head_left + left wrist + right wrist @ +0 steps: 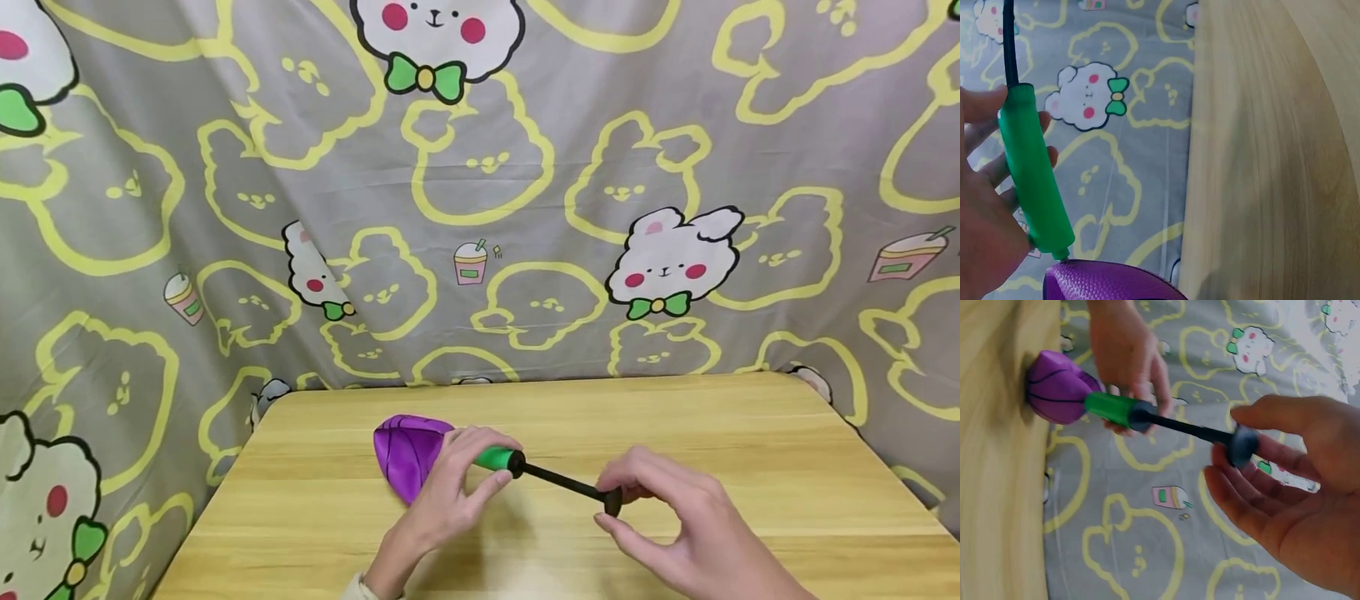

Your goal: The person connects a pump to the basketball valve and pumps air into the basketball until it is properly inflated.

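A hand ball pump with a green barrel [492, 457] is joined at its tip to a soft, caved-in purple ball [405, 458] with black lines. My left hand [453, 479] grips the barrel, thumb on one side and fingers on the other; in the left wrist view the pump's thin nozzle [1060, 255] meets the ball. The black rod [562, 478] is drawn far out of the barrel. At its end, the fingers and thumb of my right hand [690, 517] hold the round black handle [1243, 447].
The ball lies on a light wooden table [315, 533]. Behind and to the sides hangs a grey curtain [525, 333] printed with yellow outlines and white cartoon animals, close to the table's back edge.
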{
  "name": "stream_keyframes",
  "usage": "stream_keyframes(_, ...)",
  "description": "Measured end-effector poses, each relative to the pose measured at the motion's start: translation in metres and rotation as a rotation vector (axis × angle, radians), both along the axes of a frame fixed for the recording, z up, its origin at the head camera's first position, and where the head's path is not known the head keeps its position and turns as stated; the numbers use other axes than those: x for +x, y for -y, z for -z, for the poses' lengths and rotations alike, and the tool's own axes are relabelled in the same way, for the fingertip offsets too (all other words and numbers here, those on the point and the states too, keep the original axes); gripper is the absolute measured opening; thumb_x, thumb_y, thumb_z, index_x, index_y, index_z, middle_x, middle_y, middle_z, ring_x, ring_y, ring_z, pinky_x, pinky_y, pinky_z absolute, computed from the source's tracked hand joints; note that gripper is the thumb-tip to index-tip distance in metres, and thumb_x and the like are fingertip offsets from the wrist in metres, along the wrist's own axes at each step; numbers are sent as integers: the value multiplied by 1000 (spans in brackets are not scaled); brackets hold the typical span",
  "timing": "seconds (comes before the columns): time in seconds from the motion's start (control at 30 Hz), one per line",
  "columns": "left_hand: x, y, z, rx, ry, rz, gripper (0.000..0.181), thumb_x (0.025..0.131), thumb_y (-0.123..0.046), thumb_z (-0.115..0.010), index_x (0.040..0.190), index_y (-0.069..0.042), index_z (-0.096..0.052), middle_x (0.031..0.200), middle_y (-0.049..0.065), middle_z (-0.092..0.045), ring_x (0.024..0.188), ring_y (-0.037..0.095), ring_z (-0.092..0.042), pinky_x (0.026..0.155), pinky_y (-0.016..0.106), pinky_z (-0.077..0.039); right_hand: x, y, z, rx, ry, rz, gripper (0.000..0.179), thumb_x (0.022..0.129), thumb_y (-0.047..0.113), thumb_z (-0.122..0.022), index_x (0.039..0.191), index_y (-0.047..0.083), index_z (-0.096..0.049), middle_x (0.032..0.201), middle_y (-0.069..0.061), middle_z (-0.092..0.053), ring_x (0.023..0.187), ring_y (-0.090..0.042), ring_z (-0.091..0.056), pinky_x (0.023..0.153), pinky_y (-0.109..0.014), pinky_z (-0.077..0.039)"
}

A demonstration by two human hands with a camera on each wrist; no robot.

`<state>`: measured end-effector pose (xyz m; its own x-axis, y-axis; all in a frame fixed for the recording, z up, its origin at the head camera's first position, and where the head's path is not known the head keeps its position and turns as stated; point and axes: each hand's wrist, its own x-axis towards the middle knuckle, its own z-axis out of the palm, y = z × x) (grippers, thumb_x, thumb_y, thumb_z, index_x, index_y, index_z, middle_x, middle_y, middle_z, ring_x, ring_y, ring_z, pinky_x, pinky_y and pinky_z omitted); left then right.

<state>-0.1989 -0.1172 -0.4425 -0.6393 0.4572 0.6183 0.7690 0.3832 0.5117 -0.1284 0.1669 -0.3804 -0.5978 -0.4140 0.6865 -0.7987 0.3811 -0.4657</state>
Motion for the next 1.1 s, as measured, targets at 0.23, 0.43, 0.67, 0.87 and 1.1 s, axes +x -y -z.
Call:
stream_keyframes(0.23,-4,0,-10,61,32,62,24,96,-20,-69,120,-18,-67,114,-6,-66,107,13,-60,99,45,-41,0,-3,-4,-104,46,-78,48,75,-9,-86,113,15,-70,105,2,-68,89,-9,-70,76,-23,-57)
stream_keyframes(0.43,-2,4,-7,81,52,25,24,93,-21,-74,117,-21,-71,103,-8,-64,95,11,-58,89,38,-40,-9,8,15,-246,57,-152,48,68,-19,-84,108,6,-73,97,-6,-72,82,-14,-72,70,-27,-58)
stream_keyframes(0.67,-4,8,-4,90,15,12,23,91,-20,-77,113,-20,-73,100,-9,-62,93,11,-58,86,37,-39,-24,28,39,-359,68,-185,48,68,-25,-80,109,0,-74,96,-14,-72,83,-16,-73,70,-29,-59)
stream_keyframes(0.87,-1,6,-1,113,-8,37,23,91,-19,-77,114,-19,-73,98,-7,-63,94,11,-59,87,37,-40,-26,42,47,-347,53,-130,42,73,-17,-81,109,3,-75,96,-9,-74,80,-17,-74,69,-28,-59)
stream_keyframes(1.1,7,-4,4,117,-6,44,22,91,-19,-77,112,-20,-73,100,-8,-63,96,9,-59,89,38,-39,-32,55,59,-326,10,-118,40,73,-16,-82,108,3,-76,97,-8,-74,83,-20,-75,69,-28,-59)
